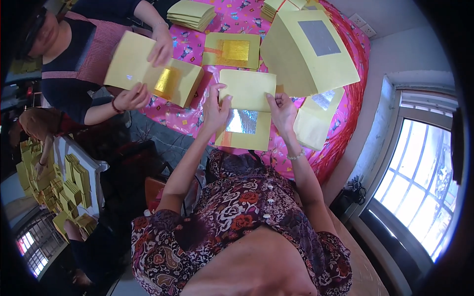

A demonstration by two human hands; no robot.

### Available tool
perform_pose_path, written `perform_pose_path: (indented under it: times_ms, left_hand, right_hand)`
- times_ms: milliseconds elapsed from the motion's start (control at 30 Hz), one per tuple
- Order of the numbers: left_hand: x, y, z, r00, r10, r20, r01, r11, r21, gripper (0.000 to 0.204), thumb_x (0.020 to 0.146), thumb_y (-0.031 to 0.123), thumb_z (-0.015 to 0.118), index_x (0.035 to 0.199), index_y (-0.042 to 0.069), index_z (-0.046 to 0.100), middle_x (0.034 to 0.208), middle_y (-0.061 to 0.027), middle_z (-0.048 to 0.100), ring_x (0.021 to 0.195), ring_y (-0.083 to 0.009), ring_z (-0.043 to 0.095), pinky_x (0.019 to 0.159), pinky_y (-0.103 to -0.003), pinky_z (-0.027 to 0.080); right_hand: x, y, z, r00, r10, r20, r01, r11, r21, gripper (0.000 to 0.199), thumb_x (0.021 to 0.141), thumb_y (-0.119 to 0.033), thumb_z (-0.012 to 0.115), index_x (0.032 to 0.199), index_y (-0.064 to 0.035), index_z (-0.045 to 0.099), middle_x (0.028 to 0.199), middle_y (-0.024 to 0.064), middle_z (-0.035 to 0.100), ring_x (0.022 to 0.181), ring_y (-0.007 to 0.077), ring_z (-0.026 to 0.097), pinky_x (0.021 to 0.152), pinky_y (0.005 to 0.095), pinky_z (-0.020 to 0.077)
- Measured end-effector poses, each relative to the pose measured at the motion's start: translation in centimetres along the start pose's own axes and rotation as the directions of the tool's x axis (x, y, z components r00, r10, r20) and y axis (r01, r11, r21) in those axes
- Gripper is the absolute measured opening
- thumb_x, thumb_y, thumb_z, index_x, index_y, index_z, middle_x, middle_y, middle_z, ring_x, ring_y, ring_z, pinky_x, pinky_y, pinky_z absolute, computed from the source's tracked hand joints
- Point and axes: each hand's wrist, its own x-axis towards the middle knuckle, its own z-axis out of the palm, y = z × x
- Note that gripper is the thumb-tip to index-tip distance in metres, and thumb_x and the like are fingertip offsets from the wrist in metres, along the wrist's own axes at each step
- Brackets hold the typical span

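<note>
Both my hands are closed on a plain yellow paper sheet (248, 88), stretched between them. My left hand (216, 111) grips its left edge, while my right hand (282, 111) pinches its lower right corner. Just beneath lies yellow paper bearing a silver foil square (243, 122) and an orange smear, partly covered by the held sheet. To the right of my right hand sit a tall stack of yellow paper (311, 59) with a grey square on top and a lower pile of yellow paper (312, 126). Beyond the held sheet is yellow paper with a gold foil square (236, 50).
A pink patterned tablecloth (185, 118) covers the table. Red strands (353, 106) hang along its right side. At left, a co-worker's hands (132, 96) handle a yellow sheet over a gold-foiled stack. More yellow bundles (190, 16) lie at the back; a window (417, 167) stands right.
</note>
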Motion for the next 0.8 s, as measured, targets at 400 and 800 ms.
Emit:
perform_pose_path:
  times_ms: [400, 800]
  left_hand:
    - [-0.7, -0.5, 0.7, 0.998, -0.07, -0.008, 0.07, 0.998, 0.009, 0.037, 0.089, 0.016, 0.066, 0.121, 0.009, 0.049, 0.077, -0.0141, 0.056, 0.066, -0.0306, 0.059, 0.063, -0.043, 0.047]
    - [0.0, -0.9, 2.7, 0.991, 0.043, -0.123, -0.046, 0.999, -0.021, 0.014, 0.087, 0.013, 0.067, 0.098, 0.007, 0.062, 0.081, -0.0107, 0.059, 0.074, -0.0279, 0.059, 0.07, -0.04, 0.047]
  right_hand:
    - [-0.1, 0.6, 0.1, 1.0, -0.011, 0.005, 0.011, 0.995, -0.096, 0.033, 0.085, -0.031, 0.076, 0.086, 0.0001, 0.066, 0.071, 0.0111, 0.069, 0.061, 0.0219, 0.067, 0.06, 0.035, 0.053]
    - [1.6, 2.9, 1.0, 0.705, -0.708, 0.03, 0.623, 0.599, -0.504, 0.021, 0.082, -0.017, 0.073, 0.098, -0.0135, 0.061, 0.099, 0.0058, 0.057, 0.092, 0.0253, 0.056, 0.079, 0.04, 0.0441]
